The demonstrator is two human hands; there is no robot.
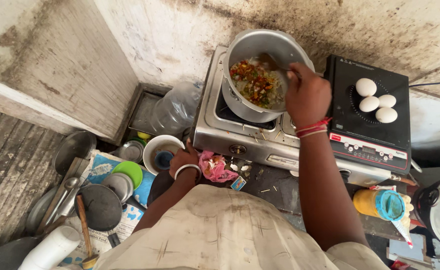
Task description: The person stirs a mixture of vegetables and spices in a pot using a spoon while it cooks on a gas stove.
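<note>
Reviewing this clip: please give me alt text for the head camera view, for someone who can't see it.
Seen from above, a person's right hand stirs chopped vegetables in a metal pot on a steel gas stove with a utensil, mostly hidden. The left hand rests at the counter edge beside a pink cloth. Four white eggs lie on a black induction cooktop to the right.

Soft, even daylight; faint shadows, sharp centre, wide-angle bending at the edges, no glare.

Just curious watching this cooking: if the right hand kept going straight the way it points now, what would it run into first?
Most likely the chopped vegetable mix inside the metal pot; the right hand points into it with a utensil, though depth is hard to judge.
</note>
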